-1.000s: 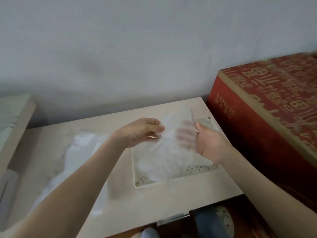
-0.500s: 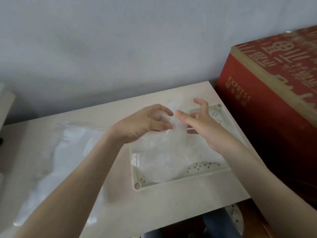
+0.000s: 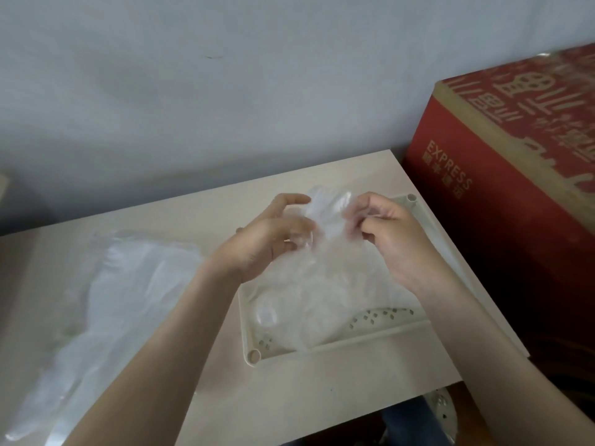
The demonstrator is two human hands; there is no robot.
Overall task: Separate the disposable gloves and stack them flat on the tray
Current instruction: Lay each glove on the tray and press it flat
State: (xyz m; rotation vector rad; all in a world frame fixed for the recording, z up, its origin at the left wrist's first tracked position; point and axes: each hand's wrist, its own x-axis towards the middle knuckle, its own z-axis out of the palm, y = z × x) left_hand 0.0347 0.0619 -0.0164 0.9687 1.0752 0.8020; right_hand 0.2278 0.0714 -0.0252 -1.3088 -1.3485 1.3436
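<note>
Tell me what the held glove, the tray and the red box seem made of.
Held glove: thin clear plastic film, glossy and crinkled, see-through. Tray: cream moulded plastic, matte, with perforated holes. Red box: likely printed cardboard, tan edges showing.

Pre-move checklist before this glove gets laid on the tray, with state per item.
1. Grip: left hand and right hand both pinch the glove: ok.
2. Single layer separated: cannot tell, the film is clear and bunched.
3. Held piece flat: not ok, it is crumpled between the hands.
4. Target: the tray sits under the hands on the table: ok.
5. Stack: gloves in the tray lie flat: not ok, they look rumpled.
6. Supply: loose pile lies left of the tray, apart from it: ok.
</note>
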